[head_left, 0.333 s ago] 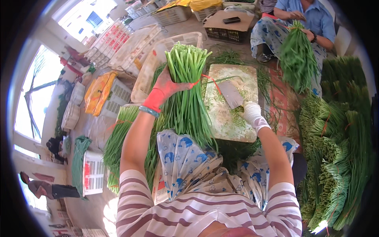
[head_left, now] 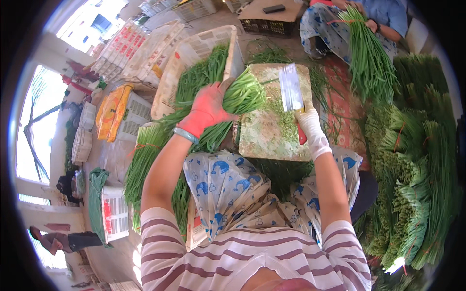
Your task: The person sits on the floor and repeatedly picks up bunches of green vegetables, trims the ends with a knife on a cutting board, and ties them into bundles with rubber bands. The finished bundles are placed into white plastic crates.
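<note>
My left hand (head_left: pixel 205 107), in a red glove, grips a bunch of long green leafy stalks (head_left: pixel 245 90), laid nearly sideways with its pale ends over the left side of a worn cutting board (head_left: pixel 269 143). My right hand (head_left: pixel 310 125), in a white covering, holds a cleaver (head_left: pixel 291 87) by its handle above the board, blade pointing away from me. Green scraps lie on the board. A white crate (head_left: pixel 161 101) with loose greens sits just beyond my left hand.
A co-worker (head_left: pixel 391 22) at upper right holds another bunch (head_left: pixel 369 68). Tied bundles (head_left: pixel 403 194) pile along my right, more greens (head_left: pixel 145 169) lie left. Crates (head_left: pixel 116 53) stand behind. A dark phone (head_left: pixel 274 8) rests on cardboard. A standing person (head_left: pixel 77 240) is at lower left.
The bunch in my left hand has tipped from upright to nearly sideways, its pale ends swinging down toward the board. The cleaver's blade has turned to point more directly away from me.
</note>
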{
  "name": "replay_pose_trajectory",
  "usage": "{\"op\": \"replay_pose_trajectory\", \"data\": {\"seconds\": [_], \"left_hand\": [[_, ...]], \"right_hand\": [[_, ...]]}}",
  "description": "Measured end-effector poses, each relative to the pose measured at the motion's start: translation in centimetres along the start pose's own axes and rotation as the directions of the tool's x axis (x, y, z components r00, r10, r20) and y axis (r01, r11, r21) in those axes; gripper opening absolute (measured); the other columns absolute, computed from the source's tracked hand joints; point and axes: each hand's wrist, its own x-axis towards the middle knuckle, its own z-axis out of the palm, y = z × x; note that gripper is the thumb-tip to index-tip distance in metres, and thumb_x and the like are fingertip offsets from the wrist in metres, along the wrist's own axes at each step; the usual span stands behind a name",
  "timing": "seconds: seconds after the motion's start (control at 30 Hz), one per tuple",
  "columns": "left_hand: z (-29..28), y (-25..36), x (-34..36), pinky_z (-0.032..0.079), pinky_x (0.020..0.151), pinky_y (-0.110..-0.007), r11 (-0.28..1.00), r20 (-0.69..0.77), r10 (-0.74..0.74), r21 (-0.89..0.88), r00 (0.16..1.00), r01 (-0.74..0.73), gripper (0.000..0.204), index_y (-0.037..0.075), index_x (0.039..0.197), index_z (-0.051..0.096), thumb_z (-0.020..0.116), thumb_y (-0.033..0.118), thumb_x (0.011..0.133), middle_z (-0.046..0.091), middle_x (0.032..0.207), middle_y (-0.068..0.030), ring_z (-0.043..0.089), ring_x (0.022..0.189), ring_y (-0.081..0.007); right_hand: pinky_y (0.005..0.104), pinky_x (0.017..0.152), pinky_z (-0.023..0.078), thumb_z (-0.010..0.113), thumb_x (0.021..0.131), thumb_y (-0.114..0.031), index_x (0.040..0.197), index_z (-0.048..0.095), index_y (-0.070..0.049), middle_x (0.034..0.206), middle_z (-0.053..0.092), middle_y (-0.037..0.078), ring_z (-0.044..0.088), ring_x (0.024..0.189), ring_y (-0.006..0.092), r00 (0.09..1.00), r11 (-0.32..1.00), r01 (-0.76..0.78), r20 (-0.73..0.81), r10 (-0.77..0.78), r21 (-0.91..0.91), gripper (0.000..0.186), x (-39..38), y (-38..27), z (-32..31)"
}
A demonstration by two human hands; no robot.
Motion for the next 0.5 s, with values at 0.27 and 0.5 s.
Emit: {"op": "replay_pose_trajectory", "data": {"seconds": [0.27, 0.5], "left_hand": [[11.7, 3.8, 0.9, 0.049, 0.095, -0.046, 0.977, 0.32, 0.047, 0.183, 0.946, -0.111, 0.114, 0.01, 0.15, 0.039, 0.09, 0.048, 0.055, 0.063, 0.116, -0.0156, 0.062, 0.106, -0.0357], [14.3, 6.5, 2.5, 0.025, 0.118, -0.053, 0.987, 0.376, 0.074, 0.104, 0.924, -0.121, 0.134, -0.007, 0.153, 0.024, 0.087, 0.059, 0.055, 0.039, 0.15, -0.026, 0.034, 0.142, -0.0443]], "right_hand": [[0.0468, 0.057, 0.051, 0.063, 0.089, -0.013, 0.145, 0.049, -0.014, 0.072, 0.065, 0.018, 0.065, 0.064, 0.0372, 0.865, 0.825, 0.446, -0.07, -0.497, -0.349, 0.058, -12.9, 1.0, 0.6], [0.0415, 0.051, 0.047, 0.065, 0.094, -0.019, 0.127, 0.06, 0.004, 0.064, 0.061, 0.019, 0.063, 0.057, 0.0356, 0.962, 0.96, 0.176, -0.167, -0.215, -0.219, 0.04, -17.1, 0.8, -3.1]]}}
